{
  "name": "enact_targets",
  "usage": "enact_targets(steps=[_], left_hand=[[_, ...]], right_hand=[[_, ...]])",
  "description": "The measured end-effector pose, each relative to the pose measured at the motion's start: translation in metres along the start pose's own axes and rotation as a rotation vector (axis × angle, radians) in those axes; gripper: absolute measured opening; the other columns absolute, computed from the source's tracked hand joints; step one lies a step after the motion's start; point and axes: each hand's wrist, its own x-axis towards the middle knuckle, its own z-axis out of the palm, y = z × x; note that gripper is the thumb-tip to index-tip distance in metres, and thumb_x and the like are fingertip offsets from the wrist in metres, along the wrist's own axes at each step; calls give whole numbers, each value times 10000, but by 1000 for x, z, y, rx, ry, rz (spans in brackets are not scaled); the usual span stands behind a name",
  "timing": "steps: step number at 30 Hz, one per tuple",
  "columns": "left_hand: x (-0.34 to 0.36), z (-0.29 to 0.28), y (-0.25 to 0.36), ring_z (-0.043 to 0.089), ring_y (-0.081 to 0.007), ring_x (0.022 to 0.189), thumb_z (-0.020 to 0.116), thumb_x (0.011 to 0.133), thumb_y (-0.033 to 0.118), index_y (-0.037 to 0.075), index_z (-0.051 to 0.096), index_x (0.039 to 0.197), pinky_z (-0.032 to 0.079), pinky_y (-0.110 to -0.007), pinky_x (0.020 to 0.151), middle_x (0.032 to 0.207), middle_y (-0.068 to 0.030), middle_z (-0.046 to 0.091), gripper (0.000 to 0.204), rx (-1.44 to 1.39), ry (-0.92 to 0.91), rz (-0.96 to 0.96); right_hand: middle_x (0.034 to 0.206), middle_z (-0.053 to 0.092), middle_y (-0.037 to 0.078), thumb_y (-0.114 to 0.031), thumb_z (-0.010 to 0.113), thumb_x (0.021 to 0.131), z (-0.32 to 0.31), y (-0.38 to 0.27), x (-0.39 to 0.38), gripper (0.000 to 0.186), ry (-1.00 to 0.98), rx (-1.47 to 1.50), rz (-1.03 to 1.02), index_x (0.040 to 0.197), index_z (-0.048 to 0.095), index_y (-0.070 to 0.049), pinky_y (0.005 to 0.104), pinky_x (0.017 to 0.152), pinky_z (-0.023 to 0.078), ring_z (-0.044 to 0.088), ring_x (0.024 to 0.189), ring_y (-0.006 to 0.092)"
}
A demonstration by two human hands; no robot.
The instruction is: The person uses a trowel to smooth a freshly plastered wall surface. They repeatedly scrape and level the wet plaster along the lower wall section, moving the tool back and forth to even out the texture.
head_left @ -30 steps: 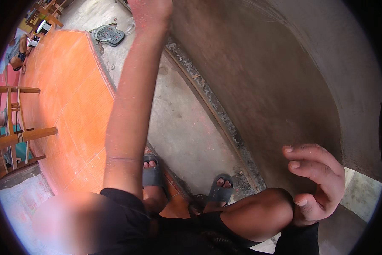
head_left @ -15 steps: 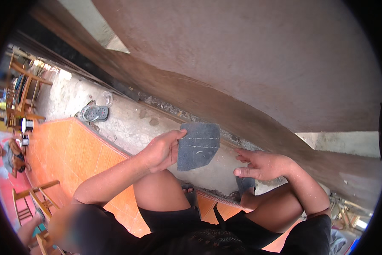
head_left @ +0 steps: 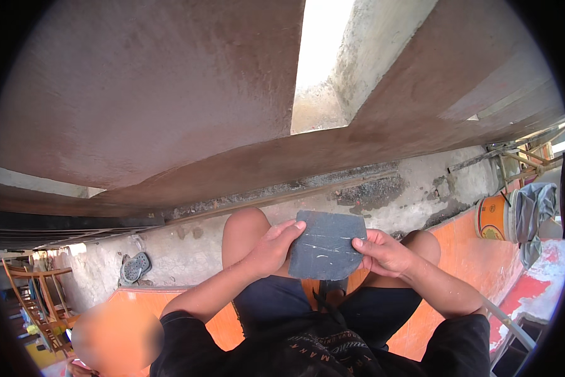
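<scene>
A dark grey sheet of sandpaper (head_left: 327, 245) with pale crease lines and a cut-off corner is stretched out flat above my lap. My left hand (head_left: 275, 247) pinches its left edge, thumb on top. At the opposite edge my right hand (head_left: 383, 252) grips it the same way, with the thumb over the face and the fingers behind. Both my knees are bent on either side of the sheet.
A brown plastered wall (head_left: 201, 113) with pale openings rises ahead. Between it and the orange tiled floor (head_left: 464, 242) runs a rough concrete strip (head_left: 232, 220). A grey clog (head_left: 135, 267) lies left. An orange-and-white bucket (head_left: 494, 218) with grey cloth (head_left: 537, 204) stands right; wooden chairs (head_left: 40, 292) stand far left.
My right hand, earlier open and apart, now holds the sandpaper's right edge. The sheet has moved over my lap between both hands. My view has turned to the right.
</scene>
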Motion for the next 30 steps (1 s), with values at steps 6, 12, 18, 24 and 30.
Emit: enact_targets(steps=[6,12,18,24,30], left_hand=[[-4,38,59,613,-128,949,443,1089,299,-1,602,1298,503,-312,898,1029,-58,665,399,620,240,198],[-27,40,149,600,-97,690,514,1059,242,-13,715,957,476,-276,654,682,-34,629,340,932,626,486],[-16,28,191,544,-83,617,559,994,179,-37,693,819,435,-262,590,633,-35,629,309,1240,788,472],[-6,19,195,557,-84,640,585,956,149,-40,702,828,450,-265,626,655,-46,658,256,1149,755,457],[-16,4,189,614,-105,676,601,942,139,-27,710,874,469,-263,662,670,-70,671,210,1137,675,528]], right_hand=[[1285,649,131,-233,484,1084,-25,25,-13,344,302,366,-562,1321,540,11,430,1060,498,635,1193,234],[1279,622,149,-239,460,1094,-121,-81,-33,328,791,539,-1146,1303,520,6,401,1006,521,636,1153,244],[1159,629,91,-251,492,1081,-159,-126,4,303,826,590,-1316,1239,546,2,353,888,536,643,1016,196],[1101,619,52,-264,489,1084,-115,-108,72,289,1120,553,-1152,1144,588,0,300,904,444,551,996,120],[985,600,26,-289,473,1089,-108,-68,159,294,1257,500,-1232,1013,582,-26,292,830,438,527,895,106]])
